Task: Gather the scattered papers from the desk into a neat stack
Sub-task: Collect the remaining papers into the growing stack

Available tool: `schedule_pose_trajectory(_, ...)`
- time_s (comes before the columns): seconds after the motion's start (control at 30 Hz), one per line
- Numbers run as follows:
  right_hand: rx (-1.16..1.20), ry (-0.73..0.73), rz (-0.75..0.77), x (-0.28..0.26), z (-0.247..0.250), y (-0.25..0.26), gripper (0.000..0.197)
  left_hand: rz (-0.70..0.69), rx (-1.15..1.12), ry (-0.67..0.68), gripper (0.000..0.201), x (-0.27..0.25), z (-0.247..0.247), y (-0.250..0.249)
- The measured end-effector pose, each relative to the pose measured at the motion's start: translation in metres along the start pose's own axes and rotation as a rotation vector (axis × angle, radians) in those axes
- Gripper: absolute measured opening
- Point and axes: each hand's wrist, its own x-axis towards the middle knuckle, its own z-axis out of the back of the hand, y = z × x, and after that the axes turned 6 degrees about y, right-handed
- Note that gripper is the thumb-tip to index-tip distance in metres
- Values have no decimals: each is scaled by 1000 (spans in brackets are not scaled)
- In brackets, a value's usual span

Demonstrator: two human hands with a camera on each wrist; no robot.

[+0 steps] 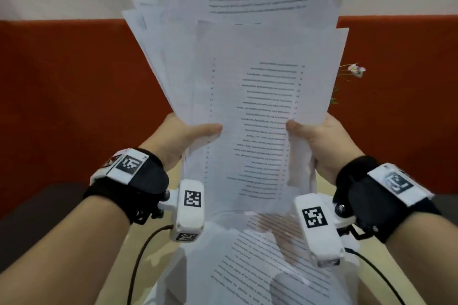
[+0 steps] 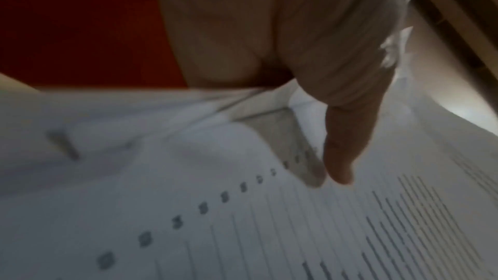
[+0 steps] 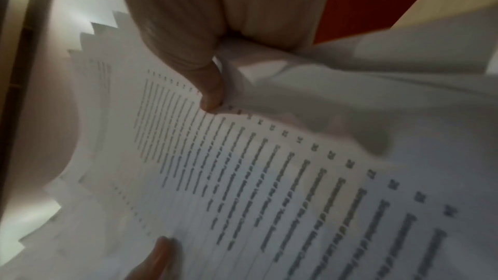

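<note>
A thick, uneven bundle of printed white papers (image 1: 247, 77) stands upright in front of me, its sheets fanned out at the top. My left hand (image 1: 181, 136) grips its left side, thumb lying across the front sheet (image 2: 296, 231). My right hand (image 1: 314, 136) grips the right side, thumb pressed on the printed page (image 3: 242, 178). The fingers of both hands are hidden behind the bundle. The bundle's lower edge hangs just above more printed sheets (image 1: 260, 262) lying on the desk. In the right wrist view the left thumb (image 3: 156, 252) shows at the bottom.
A red panel (image 1: 62, 94) runs behind the desk below a pale wall. Small pink flowers (image 1: 354, 70) peek out right of the bundle. The light wooden desk (image 1: 148, 250) shows around the lying sheets, with a dark surface (image 1: 37, 218) at the left.
</note>
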Motion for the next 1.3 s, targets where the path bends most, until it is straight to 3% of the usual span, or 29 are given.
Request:
schedule_pose_trajectory(0.2,-95,4,1,-5,-10,3,32,-77,-43,-211,32,-12,8,-7)
schedule_pose_trajectory(0.27,-170,-9,-53,-6,-6,9,43,-70,-84,-236,26,-15,16,-14)
schedule_pose_trajectory(0.37,-365,-69,-357,-8,13,4,59,-27,-143,-259,25,-19,31,-18)
schedule_pose_trajectory(0.43,-553,-60,-603,-16,28,-10,54,34,-158,-276,24,-22,39,-14)
schedule_pose_trajectory(0.5,-827,52,-802,-23,40,-26,46,96,-174,-293,28,-23,47,-8)
schedule_pose_trajectory(0.6,-1278,263,-948,-32,41,-35,54,163,-195,-321,36,-20,58,7)
schedule_pose_trajectory(0.7,-1479,318,-963,-34,35,-34,56,242,-254,-317,41,-23,56,28)
schedule_pose_trajectory(0.83,-1473,283,-955,-26,38,-39,64,308,-339,-289,57,-26,48,54)
schedule_pose_trajectory(1.1,-1539,274,-961,-20,46,-38,66,237,-359,-361,34,-26,46,35)
schedule_pose_trajectory(1.2,-1344,45,-874,-13,55,-37,55,192,-361,-357,34,-28,47,31)
schedule_pose_trajectory(1.3,-791,-249,-747,-15,77,-34,62,172,-371,-355,35,-28,50,28)
